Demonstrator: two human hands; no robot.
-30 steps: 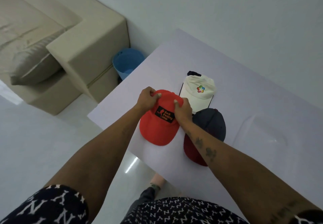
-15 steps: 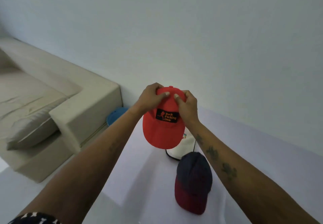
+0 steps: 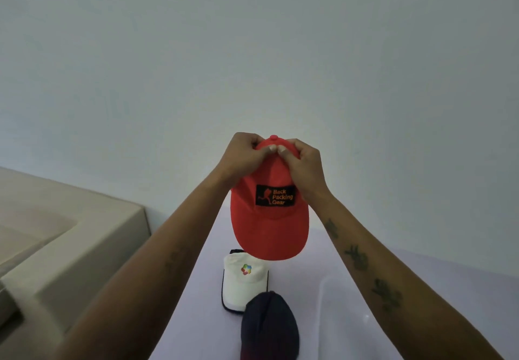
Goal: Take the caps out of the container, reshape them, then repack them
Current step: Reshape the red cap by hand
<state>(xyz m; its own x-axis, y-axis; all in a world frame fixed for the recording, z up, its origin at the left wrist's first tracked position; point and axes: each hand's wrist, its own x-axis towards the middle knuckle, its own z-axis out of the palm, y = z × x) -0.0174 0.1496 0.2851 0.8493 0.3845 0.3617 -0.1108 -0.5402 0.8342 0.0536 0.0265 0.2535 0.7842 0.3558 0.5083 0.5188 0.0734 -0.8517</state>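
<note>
I hold a red cap (image 3: 269, 219) with a black "Back Packing Gear" patch up in the air in front of the wall, brim hanging down. My left hand (image 3: 244, 156) and my right hand (image 3: 304, 166) both pinch its crown near the top button, thumbs meeting at the front. Below it on the white table (image 3: 393, 289) lie a white cap (image 3: 241, 284) with a coloured logo and a dark navy cap (image 3: 266, 328) with a maroon brim, the navy one nearer to me and overlapping the white one's edge.
A beige sofa (image 3: 70, 247) stands to the left of the table. A faint clear plastic container (image 3: 351, 303) lies on the table to the right of the caps. A plain grey wall fills the upper view.
Both hands lifted the red cap off the table and raised it high. My view tilted up, so the blue bin left the frame. My thumbs moved together at the crown's top.
</note>
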